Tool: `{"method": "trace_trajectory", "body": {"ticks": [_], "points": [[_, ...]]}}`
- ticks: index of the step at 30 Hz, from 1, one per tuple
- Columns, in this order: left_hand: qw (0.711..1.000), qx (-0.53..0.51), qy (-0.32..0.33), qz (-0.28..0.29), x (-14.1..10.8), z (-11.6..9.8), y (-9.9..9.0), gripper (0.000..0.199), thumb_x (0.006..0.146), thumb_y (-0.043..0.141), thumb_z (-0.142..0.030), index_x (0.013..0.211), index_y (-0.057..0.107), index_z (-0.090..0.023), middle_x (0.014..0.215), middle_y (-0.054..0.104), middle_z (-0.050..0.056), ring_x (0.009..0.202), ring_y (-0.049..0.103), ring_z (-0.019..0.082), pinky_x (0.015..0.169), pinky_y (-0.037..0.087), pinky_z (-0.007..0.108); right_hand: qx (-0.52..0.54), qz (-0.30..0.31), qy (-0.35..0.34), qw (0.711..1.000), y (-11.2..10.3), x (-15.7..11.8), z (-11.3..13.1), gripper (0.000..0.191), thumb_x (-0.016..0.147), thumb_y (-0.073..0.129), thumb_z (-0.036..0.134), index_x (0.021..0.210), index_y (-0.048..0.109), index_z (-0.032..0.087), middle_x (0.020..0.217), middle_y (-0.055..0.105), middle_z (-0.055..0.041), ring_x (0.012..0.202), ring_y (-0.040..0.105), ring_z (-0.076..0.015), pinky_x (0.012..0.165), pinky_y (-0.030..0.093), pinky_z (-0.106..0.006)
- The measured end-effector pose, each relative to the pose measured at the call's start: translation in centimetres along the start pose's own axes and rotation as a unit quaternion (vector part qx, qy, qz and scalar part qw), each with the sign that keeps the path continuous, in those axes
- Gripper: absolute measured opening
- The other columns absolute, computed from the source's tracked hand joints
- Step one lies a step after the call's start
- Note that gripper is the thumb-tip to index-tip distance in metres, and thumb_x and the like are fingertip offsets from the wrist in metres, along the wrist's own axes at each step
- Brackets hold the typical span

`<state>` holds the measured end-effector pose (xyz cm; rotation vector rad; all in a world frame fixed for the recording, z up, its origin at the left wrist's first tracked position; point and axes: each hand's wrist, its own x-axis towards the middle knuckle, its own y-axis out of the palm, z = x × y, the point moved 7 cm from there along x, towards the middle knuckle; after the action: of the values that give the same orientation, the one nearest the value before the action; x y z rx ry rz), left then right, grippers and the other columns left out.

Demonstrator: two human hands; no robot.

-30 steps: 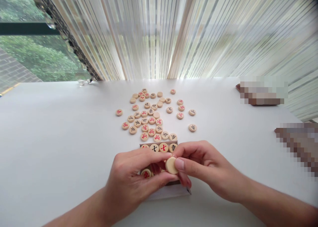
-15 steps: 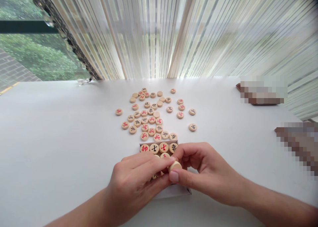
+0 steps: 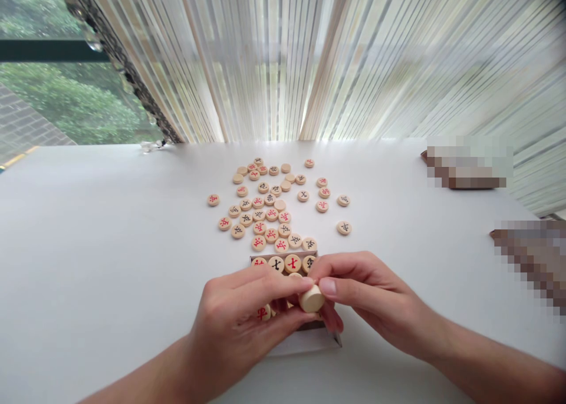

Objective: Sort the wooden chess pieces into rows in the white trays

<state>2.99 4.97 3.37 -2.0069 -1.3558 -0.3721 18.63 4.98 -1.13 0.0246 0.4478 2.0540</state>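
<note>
**Them:** so how far along are you?

**Me:** Partway, I'd say. The box point(image 3: 309, 327) is right under my hands, and its row at 12 o'clock has four pieces with red or black characters. There's another red one point(image 3: 263, 312) at about 8 o'clock in there. The middle is mostly blocked by my fingers, so no full count, sorry.

**Them:** and what's left?

**Me:** A lot, tbh. There's a big scatter of loose pieces point(image 3: 272, 235) on the white table point(image 3: 132, 245), past the box from 11 to 1 o'clock. Mostly character side up, a few showing a blank face. My guess is more out than in.

**Them:** hands?

**Me:** Both busy. My left hand point(image 3: 239, 309) is pinching a plain-faced disc point(image 3: 312, 299) between thumb and finger, just above the box. My right hand point(image 3: 371, 289) is on it too, thumb tip on the edge at about 1 o'clock. How hard that one's gripping, can't tell.
</note>
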Motion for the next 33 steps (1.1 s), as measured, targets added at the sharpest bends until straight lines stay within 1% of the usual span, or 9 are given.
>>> {"method": "trace_trajectory", "body": {"ticks": [5, 10, 13, 18, 20, 23, 26, 30, 33], "points": [[1.000, 0.000, -0.025, -0.013, 0.1, 0.3, -0.1, 0.023, 0.088, 0.087, -0.023, 0.109, 0.079, -0.021, 0.082, 0.080, -0.001, 0.063, 0.070, 0.008, 0.063, 0.058, 0.015, 0.034, 0.018, 0.002, 0.999, 0.5, 0.1, 0.0, 0.026, 0.098, 0.075, 0.040, 0.094, 0.076, 0.014, 0.073, 0.064, -0.0005, 0.064, 0.056, -0.0101, 0.064, 0.047, -0.023], [0.999, 0.017, -0.026, -0.027, 0.1, 0.4, -0.1, 0.020, 0.090, 0.086, -0.032, 0.105, 0.079, -0.021, 0.079, 0.081, -0.003, 0.062, 0.072, 0.008, 0.063, 0.058, 0.014, 0.032, 0.019, 0.020, 0.999, 1.1, -0.2, 0.0, 0.025, 0.090, 0.086, 0.035, 0.091, 0.071, 0.015, 0.073, 0.061, 0.0023, 0.064, 0.049, -0.0076, 0.060, 0.040, -0.019], [0.998, 0.053, -0.001, -0.026, -0.1, 0.1, -0.1, 0.021, 0.093, 0.083, -0.035, 0.106, 0.077, -0.020, 0.080, 0.082, 0.000, 0.064, 0.074, 0.009, 0.063, 0.058, 0.014, -0.017, -0.011, 0.021, 1.000, 0.9, -0.3, -0.2, 0.026, 0.082, 0.092, 0.030, 0.090, 0.072, 0.015, 0.074, 0.062, 0.0022, 0.065, 0.047, -0.0080, 0.058, 0.038, -0.019], [0.996, 0.086, 0.039, -0.001, -0.4, -0.6, 0.3, 0.018, 0.097, 0.079, -0.027, 0.110, 0.074, -0.017, 0.082, 0.081, 0.003, 0.064, 0.072, 0.010, 0.064, 0.058, 0.017, -0.122, -0.054, 0.025, 0.991, 0.4, -0.4, -0.1, 0.031, 0.076, 0.095, 0.033, 0.082, 0.072, 0.014, 0.068, 0.060, 0.0021, 0.063, 0.048, -0.0101, 0.058, 0.038, -0.021], [0.994, 0.094, 0.048, 0.006, -0.5, -0.9, 0.4, 0.015, 0.097, 0.078, -0.026, 0.109, 0.073, -0.017, 0.081, 0.080, 0.003, 0.064, 0.071, 0.010, 0.064, 0.059, 0.018, -0.130, -0.054, 0.025, 0.990, 0.4, -0.4, -0.1, 0.032, 0.078, 0.094, 0.035, 0.079, 0.071, 0.014, 0.065, 0.057, 0.0032, 0.061, 0.045, -0.0096, 0.056, 0.035, -0.022], [0.994, 0.095, 0.047, 0.008, -0.4, -1.0, 0.5, 0.015, 0.096, 0.079, -0.023, 0.109, 0.073, -0.018, 0.077, 0.077, 0.001, 0.060, 0.068, 0.010, 0.060, 0.057, 0.018, -0.102, -0.038, 0.028, 0.994, 0.6, -0.4, -0.2, 0.032, 0.084, 0.090, 0.038, 0.079, 0.070, 0.014, 0.064, 0.055, 0.0039, 0.061, 0.043, -0.0089, 0.055, 0.033, -0.022], [0.997, 0.078, 0.028, -0.001, -0.4, -0.8, 0.4, 0.018, 0.093, 0.082, -0.022, 0.109, 0.075, -0.018, 0.074, 0.076, 0.000, 0.057, 0.066, 0.010, 0.058, 0.056, 0.019, -0.064, -0.015, 0.022, 0.998, 0.9, -0.3, 0.0, 0.028, 0.090, 0.085, 0.035, 0.082, 0.070, 0.014, 0.066, 0.056, 0.0040, 0.062, 0.044, -0.0084, 0.055, 0.032, -0.021], [0.998, 0.063, 0.017, -0.011, -0.3, -0.7, 0.4, 0.022, 0.091, 0.085, -0.025, 0.111, 0.076, -0.019, 0.075, 0.077, 0.000, 0.058, 0.068, 0.010, 0.059, 0.057, 0.019, -0.029, 0.009, 0.015, 0.999, 1.4, -0.3, 0.6, 0.027, 0.091, 0.085, 0.033, 0.082, 0.067, 0.014, 0.070, 0.058, 0.0035, 0.063, 0.045, -0.0080, 0.056, 0.033, -0.021], [0.998, 0.063, 0.014, -0.018, -0.3, -0.6, 0.3, 0.022, 0.091, 0.085, -0.026, 0.111, 0.077, -0.019, 0.076, 0.079, 0.000, 0.058, 0.068, 0.009, 0.060, 0.057, 0.018, -0.016, 0.014, 0.027, 0.999, 1.5, -0.3, 0.7, 0.035, 0.091, 0.083, 0.044, 0.083, 0.067, 0.014, 0.069, 0.057, 0.0028, 0.062, 0.045, -0.0085, 0.056, 0.034, -0.021]]}}
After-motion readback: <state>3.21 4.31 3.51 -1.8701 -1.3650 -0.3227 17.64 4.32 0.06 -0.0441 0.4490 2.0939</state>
